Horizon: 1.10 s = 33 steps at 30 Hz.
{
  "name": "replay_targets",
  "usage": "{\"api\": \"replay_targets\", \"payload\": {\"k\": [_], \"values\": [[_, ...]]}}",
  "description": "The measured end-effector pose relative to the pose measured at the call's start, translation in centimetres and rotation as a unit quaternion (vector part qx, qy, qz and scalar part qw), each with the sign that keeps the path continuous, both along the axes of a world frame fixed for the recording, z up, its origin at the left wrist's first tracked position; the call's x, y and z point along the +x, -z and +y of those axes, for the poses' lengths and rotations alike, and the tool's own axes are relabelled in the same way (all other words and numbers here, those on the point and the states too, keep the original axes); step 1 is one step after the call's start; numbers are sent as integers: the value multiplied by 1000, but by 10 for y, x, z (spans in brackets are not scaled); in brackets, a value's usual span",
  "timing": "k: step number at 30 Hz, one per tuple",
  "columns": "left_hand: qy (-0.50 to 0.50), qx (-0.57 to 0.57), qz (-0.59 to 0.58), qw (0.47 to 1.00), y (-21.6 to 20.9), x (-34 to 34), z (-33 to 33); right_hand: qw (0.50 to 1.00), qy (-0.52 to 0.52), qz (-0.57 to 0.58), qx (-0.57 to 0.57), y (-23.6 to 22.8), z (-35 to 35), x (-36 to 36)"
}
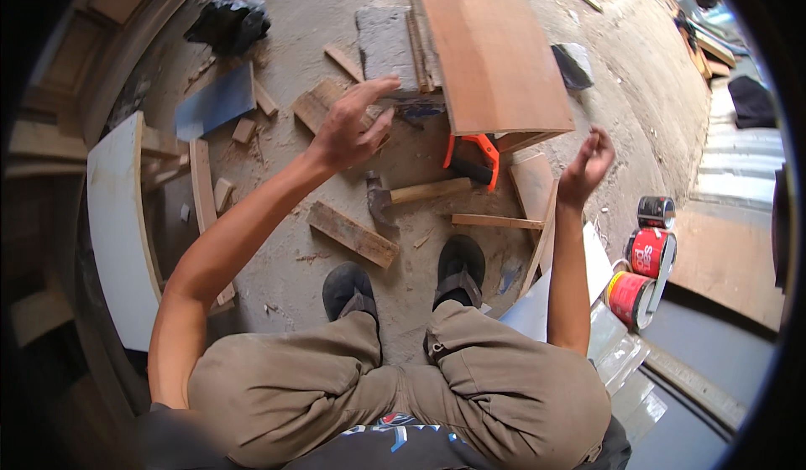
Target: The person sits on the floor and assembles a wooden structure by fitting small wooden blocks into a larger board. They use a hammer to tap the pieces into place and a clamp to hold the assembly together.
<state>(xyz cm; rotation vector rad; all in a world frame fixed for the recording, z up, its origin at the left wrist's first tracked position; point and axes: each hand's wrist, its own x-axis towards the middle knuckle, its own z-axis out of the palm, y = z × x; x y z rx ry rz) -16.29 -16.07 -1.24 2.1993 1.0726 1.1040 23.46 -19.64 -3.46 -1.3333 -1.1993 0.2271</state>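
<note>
My left hand (351, 126) is raised in front of a grey concrete block (386, 46), thumb and fingers apart, with nothing seen between them. A curved brown plywood panel (495, 59) sits beside the block on a wooden frame that is mostly hidden. Right of the panel's near corner, my right hand (585, 170) is held up with fingers curled in; what they hold, if anything, is not visible. Below the panel lies a tool with an orange-and-black handle (491, 164), partly covered. A claw hammer (428, 190) with a wooden handle rests on the ground before my feet.
A short wooden block (353, 233) lies near my shoes. Offcuts, a white board (122, 227) and a blue-grey sheet (216, 103) are at left. Red cans (630, 298) and a dark can (656, 212) stand at right. A black plastic bag (227, 25) lies far left.
</note>
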Motion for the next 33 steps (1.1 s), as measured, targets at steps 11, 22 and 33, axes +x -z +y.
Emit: {"api": "replay_targets", "payload": {"k": [11,22,33], "values": [[-12,-204,121,971,96,-63,-113,889,-332,-253,-186,74,-93,-172],[145,-169,321,921,96,-107,-144,875,-384,-270,-117,90,-91,-202],[63,-464,-34,883,67,-84,-134,853,-479,76,-194,49,-116,-194]]}}
